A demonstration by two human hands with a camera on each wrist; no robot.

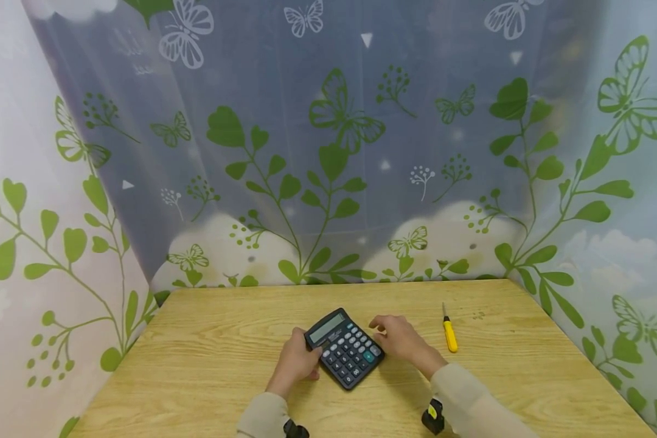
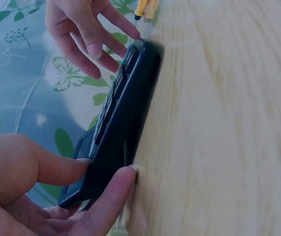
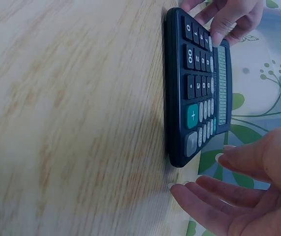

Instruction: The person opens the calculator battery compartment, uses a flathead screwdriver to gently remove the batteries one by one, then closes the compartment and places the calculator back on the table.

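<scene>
Calculator: a dark desk calculator (image 1: 352,380) above the middle of the near part of the counter (image 1: 208,340), keys upward, turned so that its display (image 1: 326,326) points away and to the left; the display end is tilted up, and contact of its lower edge with the wood cannot be told.
Left-hand grip (image 1: 298,358): pinching the calculator at its left edge, thumb on the upper face beside the display, a finger beneath.
Right-hand grip (image 1: 402,336): unclosed, thumb and fingers spread and loosely bent, holding nothing, just beside the calculator's right edge.
Plus key (image 1: 368,356): teal, on the calculator's right side, toward the right hand.
Screwdriver (image 1: 450,336): yellow-handled, lying to the right of the calculator, its shaft directed away from the person.
Sleeves (image 1: 473,395): pale, on the person's side of the calculator, a black device (image 1: 432,417) near the right cuff.
Backdrop (image 1: 274,91): hanging beyond the calculator, printed with green leaves and butterflies.
</scene>
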